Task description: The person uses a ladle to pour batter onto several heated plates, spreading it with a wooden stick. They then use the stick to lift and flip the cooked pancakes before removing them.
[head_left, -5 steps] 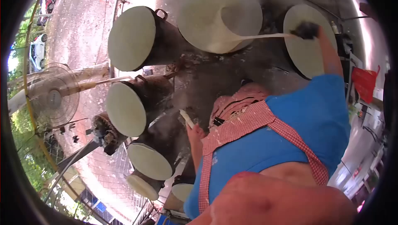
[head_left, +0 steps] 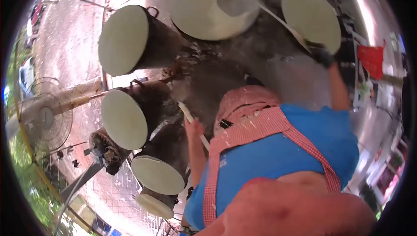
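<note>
My right hand, in a black glove, grips the long pale handle of a ladle. The ladle's scoop lies in the pale liquid of the large pot at the top. My left hand is closed around a thin white stick, which pokes out beside a dark pot. I am wearing a blue shirt and a red checked apron, which fill the lower right of the head view.
Several dark pots of pale liquid stand around me: top left, top right, left and lower left. A standing fan is at far left, a red cloth hangs at right, and wire mesh lies below.
My right hand has dropped lower and nearer my body, swinging the ladle handle from level to steeply slanted. My left hand has shifted slightly left along the white stick.
</note>
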`<state>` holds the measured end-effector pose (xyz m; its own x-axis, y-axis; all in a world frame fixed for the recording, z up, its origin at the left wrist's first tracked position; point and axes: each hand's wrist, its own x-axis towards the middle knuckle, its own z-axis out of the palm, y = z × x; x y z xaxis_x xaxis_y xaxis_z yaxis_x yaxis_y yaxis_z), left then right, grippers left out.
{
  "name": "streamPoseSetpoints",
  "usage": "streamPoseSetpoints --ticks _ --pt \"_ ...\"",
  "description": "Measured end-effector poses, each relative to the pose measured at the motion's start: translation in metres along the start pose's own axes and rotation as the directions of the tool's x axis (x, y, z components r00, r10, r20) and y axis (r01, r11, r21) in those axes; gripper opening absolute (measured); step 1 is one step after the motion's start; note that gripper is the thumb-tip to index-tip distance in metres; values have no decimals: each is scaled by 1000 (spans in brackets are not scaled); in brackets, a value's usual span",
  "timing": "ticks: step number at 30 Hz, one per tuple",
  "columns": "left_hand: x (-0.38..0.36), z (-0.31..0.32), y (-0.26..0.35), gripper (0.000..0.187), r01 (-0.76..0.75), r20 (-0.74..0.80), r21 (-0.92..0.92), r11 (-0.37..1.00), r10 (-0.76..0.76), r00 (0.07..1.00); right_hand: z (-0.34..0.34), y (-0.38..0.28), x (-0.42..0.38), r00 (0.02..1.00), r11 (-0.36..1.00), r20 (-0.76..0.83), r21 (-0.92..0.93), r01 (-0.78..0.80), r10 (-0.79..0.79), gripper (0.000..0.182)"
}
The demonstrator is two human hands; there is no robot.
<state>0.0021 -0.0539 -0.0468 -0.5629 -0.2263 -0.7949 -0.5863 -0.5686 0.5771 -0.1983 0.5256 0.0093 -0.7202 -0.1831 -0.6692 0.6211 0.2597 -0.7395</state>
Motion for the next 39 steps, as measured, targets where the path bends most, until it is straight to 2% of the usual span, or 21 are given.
streamPoseSetpoints --ticks 1,3,6,9,11,12,14,16,18,20,22,23,25,27,28,29,30,32,35,38,39 --pt "-15 -25 12 37 76 7 -9 997 -75 997 60 30 -22 998 986 0 -156 58 -58 21" --pt "-1 -20 23 34 94 106 -84 992 -85 991 150 61 -26 924 681 32 -667 304 -381 22" --pt "-34 -16 40 38 39 142 -71 997 -29 990 255 58 46 691 405 -71 -851 335 -720 23" --pt "-58 -30 48 51 63 262 -170 983 -17 965 283 35 74 520 296 -103 -905 304 -848 24" --pt "-83 -24 47 51 3 317 -170 985 52 947 252 2 34 917 456 -195 -890 -15 -349 34" --pt "-92 -27 48 50 -33 352 -195 980 101 930 246 14 37 909 472 -214 -881 -22 -357 34" --pt "-85 -38 39 48 57 441 -318 946 94 893 226 46 74 496 555 -395 -799 230 -773 36" --pt "-83 -47 24 45 169 513 -437 884 91 853 245 59 150 629 518 -300 -834 192 -717 35" --pt "-80 -45 23 31 470 638 -565 678 -3 770 285 2 102 715 454 -191 -869 194 -672 32" --pt "-86 -48 21 15 344 650 -536 771 118 751 293 -28 63 821 416 -43 -876 243 -570 30" --pt "-77 -55 16 6 250 878 -338 907 209 431 243 -32 59 860 505 -41 -823 259 -508 29" --pt "-87 -43 20 6 229 879 -329 916 209 428 216 -30 71 873 576 -61 -773 266 -484 29" --pt "-119 -19 26 17 100 595 -522 847 277 754 170 -5 142 889 713 -147 -660 239 -434 28" --pt "-107 -7 23 21 193 545 -563 804 185 818 174 18 192 912 746 -165 -638 192 -376 28" --pt "-99 0 19 26 266 494 -617 741 101 864 207 -8 160 789 703 -195 -609 368 -583 28" --pt "-93 4 19 26 268 498 -610 746 97 862 232 -32 124 612 614 -235 -580 535 -756 28" --pt "-88 4 20 28 328 588 -554 765 81 804 235 -37 92 605 617 -246 -573 540 -757 28" --pt "-89 11 27 29 377 674 -479 792 57 736 224 -33 50 878 546 -48 -798 253 -477 44" --pt "-77 12 27 33 382 800 -337 861 47 598 154 -38 93 882 803 -173 -516 298 -438 35" --pt "-58 30 33 34 532 685 -433 728 -119 719 151 -28 173 756 754 -334 -582 304 -563 35" --pt "-55 42 36 32 595 731 -397 699 -152 666 168 -29 162 695 710 -336 -609 355 -636 35"
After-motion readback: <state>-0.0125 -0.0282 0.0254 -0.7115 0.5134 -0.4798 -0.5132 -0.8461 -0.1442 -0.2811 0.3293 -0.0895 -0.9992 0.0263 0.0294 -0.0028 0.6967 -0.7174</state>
